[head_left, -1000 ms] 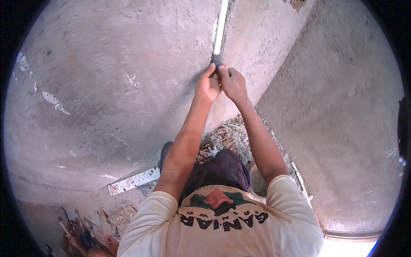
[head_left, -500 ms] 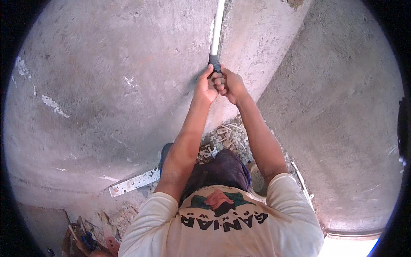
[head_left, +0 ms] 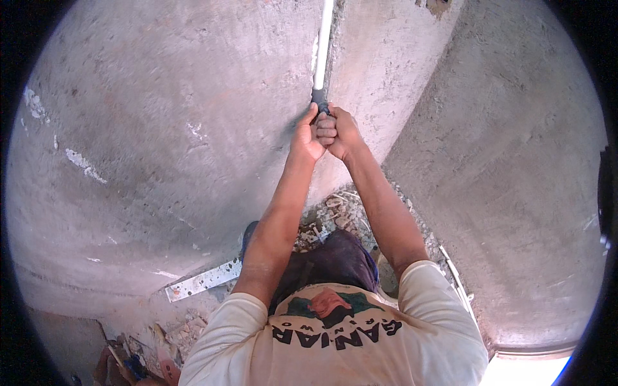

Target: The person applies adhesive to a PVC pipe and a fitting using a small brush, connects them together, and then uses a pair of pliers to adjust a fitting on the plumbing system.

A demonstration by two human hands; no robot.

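A white pipe [head_left: 324, 48] runs down a groove in the plastered wall and ends in a dark grey pipe fitting [head_left: 318, 97]. Both my arms are stretched out to this fitting. My left hand [head_left: 306, 136] is closed at its left side, the thumb pointing up along it. On the right, my right hand [head_left: 344, 133] presses thumb and curled fingers against its lower end. The two hands touch, and their fingers hide the bottom of the fitting.
Rough grey walls [head_left: 161, 128] meet at a corner right of the pipe. Rubble [head_left: 341, 209] covers the floor below my hands. A speckled white board [head_left: 203, 280] lies at left, a bucket [head_left: 387, 280] beside my leg, a thin white pipe [head_left: 456, 276] at right. Another person's hand [head_left: 103, 367] shows lower left.
My right hand's fingers have curled in tighter beneath the fitting. Both hands stay at the fitting, and the whole view has shifted slightly.
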